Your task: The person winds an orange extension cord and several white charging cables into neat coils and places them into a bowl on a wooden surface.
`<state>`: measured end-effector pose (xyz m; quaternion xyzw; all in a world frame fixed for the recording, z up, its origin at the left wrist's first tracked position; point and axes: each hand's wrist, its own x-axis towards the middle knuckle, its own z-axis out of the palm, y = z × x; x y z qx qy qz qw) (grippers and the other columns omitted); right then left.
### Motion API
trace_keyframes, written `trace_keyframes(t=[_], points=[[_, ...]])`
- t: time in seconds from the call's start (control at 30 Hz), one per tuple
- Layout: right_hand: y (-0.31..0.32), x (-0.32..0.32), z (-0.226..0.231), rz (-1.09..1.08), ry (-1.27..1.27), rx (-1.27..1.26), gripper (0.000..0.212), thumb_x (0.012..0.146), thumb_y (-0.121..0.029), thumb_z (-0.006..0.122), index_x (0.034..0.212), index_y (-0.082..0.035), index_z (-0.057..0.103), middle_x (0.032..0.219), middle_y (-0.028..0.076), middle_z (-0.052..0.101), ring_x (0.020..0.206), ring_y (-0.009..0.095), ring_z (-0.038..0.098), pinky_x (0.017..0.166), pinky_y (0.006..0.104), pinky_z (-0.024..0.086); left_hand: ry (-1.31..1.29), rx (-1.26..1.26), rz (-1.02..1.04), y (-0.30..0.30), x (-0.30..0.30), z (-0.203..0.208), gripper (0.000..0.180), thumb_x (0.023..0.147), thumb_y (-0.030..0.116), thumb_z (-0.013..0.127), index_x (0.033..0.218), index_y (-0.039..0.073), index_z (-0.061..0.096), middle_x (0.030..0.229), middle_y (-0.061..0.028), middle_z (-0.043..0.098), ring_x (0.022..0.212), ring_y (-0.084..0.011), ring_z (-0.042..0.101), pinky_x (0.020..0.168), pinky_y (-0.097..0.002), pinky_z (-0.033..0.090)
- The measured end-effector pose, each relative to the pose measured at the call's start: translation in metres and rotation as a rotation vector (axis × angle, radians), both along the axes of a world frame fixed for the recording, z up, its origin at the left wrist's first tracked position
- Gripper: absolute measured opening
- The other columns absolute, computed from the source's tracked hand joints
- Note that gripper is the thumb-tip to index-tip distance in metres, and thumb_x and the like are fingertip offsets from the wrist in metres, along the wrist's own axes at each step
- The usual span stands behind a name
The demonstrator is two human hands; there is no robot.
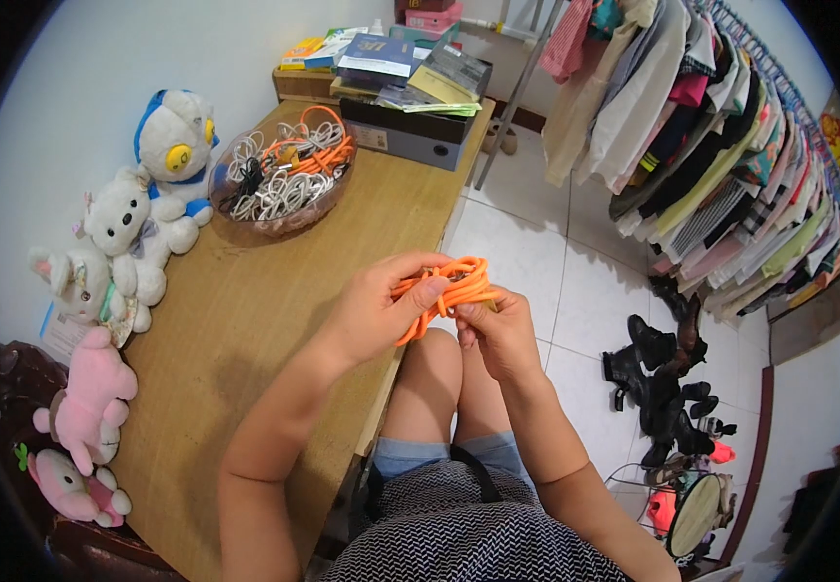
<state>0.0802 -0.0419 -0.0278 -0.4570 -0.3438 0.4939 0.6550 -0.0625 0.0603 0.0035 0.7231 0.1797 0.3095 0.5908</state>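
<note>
A coiled orange cable [467,278] is held up between my two hands, above my lap by the table's edge. My left hand [381,299] grips the coil from its left side, thumb laid across the loops. On the coil's right, my right hand [503,330] pinches its lower end with thumb and fingers. Some strands wrap around the middle of the bundle. Farther back on the table, a clear bowl [289,225] holds several coiled cables, white, grey, black and orange.
The wooden table [236,388] runs along the wall with plush toys [100,388] on its left. A grey box [405,141] with books and papers stands at its far end. To the right are a clothes rack [721,136], black shoes [648,344] on tiles, and a round stool [694,516].
</note>
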Motion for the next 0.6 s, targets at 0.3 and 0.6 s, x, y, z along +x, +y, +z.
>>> trace_keyframes(t=[0.3, 0.6], points=[[0.019, -0.008, -0.013, -0.062, 0.405, 0.266, 0.028, 0.085, -0.011, 0.054, 0.111, -0.007, 0.043, 0.102, 0.008, 0.056, 0.084, 0.015, 0.055, 0.078, 0.0313, 0.044, 0.193, 0.324, 0.195, 0.006, -0.003, -0.002, 0.036, 0.083, 0.017, 0.065, 0.112, -0.001, 0.055, 0.097, -0.0103, 0.057, 0.086, -0.0171, 0.057, 0.074, -0.0290, 0.048], [0.022, -0.006, -0.037, -0.008, 0.160, 0.118, 0.017, 0.086, -0.011, 0.055, 0.101, -0.007, 0.052, 0.083, 0.003, 0.056, 0.074, 0.012, 0.053, 0.069, 0.0256, 0.042, 0.234, 0.744, 0.822, 0.116, -0.025, 0.030, 0.040, 0.081, 0.033, 0.066, 0.109, 0.005, 0.060, 0.089, -0.0146, 0.058, 0.084, -0.0295, 0.059, 0.075, -0.0369, 0.046]])
